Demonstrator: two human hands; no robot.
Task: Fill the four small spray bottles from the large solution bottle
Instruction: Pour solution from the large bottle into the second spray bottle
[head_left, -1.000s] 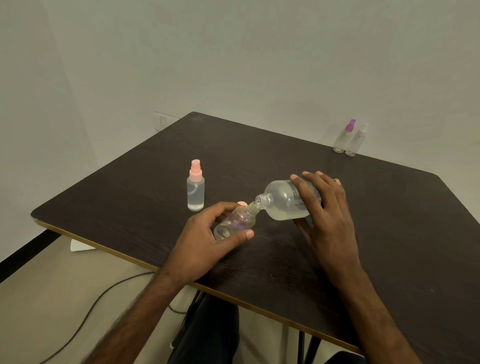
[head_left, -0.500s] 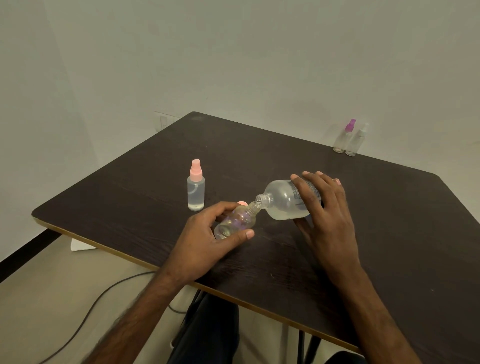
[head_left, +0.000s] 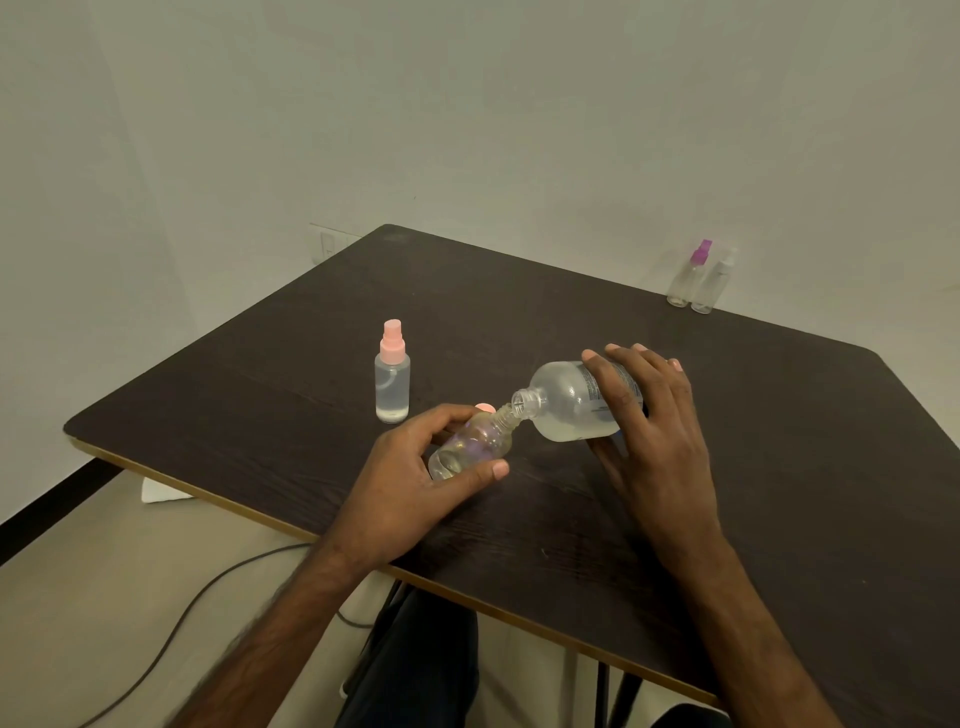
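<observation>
1. Our left hand (head_left: 410, 488) gripped the uncapped small spray bottle (head_left: 472, 447), thumb and fingers curled round its body. The bottle was tilted with its neck pointing up and to the right, low over the dark wooden table (head_left: 311, 364).
2. Our right hand (head_left: 654, 441) gripped the large solution bottle (head_left: 566, 402), fingers wrapped over its labelled body. It was tipped nearly on its side, its open mouth meeting the small bottle's neck.
3. Clear liquid lay along the large bottle's lower side, and some had pooled in the small bottle.
4. A pink spray cap (head_left: 485, 408) lay just behind our left fingers, mostly hidden.
5. The pink-topped spray bottle (head_left: 392, 382) stood upright to the left, holding clear liquid.
6. The purple-topped spray bottle (head_left: 688, 275) and the white-topped spray bottle (head_left: 714, 283) stood side by side at the table's far edge; we could not tell their fill.
</observation>
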